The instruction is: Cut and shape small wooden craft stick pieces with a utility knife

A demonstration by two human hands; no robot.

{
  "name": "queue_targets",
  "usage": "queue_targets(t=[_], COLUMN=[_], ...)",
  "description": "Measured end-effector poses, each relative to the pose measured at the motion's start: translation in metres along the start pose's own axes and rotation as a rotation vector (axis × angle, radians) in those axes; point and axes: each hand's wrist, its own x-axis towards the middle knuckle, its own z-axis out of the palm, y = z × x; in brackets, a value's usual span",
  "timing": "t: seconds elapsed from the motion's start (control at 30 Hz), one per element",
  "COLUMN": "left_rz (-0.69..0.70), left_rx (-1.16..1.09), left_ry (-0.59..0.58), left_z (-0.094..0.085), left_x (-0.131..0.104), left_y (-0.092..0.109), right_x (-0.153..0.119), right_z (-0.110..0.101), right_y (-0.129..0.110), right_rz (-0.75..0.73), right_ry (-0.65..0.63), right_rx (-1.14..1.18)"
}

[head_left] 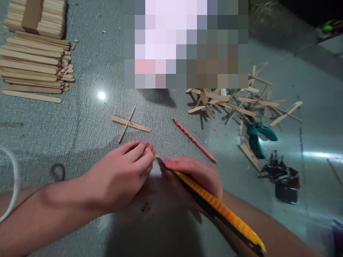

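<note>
In the lower middle of the head view, my left hand (pixel 128 171) is closed in a pinch. A small pale end of a wooden craft stick (pixel 156 156) shows at its fingertips, the rest hidden by the fingers. My right hand (pixel 195 175) is wrapped round a yellow and black utility knife (pixel 214 203), whose tip meets the stick's end. The knife's handle slants down to the lower right. Just beyond my left hand lie two crossed craft sticks (pixel 130 124). A red pencil (pixel 194 140) rests on the table beyond my right hand.
Bundled craft sticks (pixel 50 18) and a loose pile of sticks (pixel 29 66) lie at the upper left. Joined sticks (pixel 249 101) are heaped at the right, near green-handled pliers (pixel 255 142) and a dark object (pixel 286 189). A pixelated patch hides the top middle.
</note>
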Motion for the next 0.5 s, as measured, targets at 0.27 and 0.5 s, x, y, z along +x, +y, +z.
queue_targets(t=[0.27,0.5], left_rz=[-0.001,0.001], left_rx=[0.017,0.049], left_ry=[0.011,0.021], left_z=[-0.001,0.002], left_x=[0.002,0.002], left_y=[0.000,0.002], right_x=[-0.002,-0.012], right_z=[0.001,0.006], right_y=[0.001,0.002], right_rz=[0.017,0.095], right_ry=[-0.011,-0.065], right_rx=[-0.002,0.112])
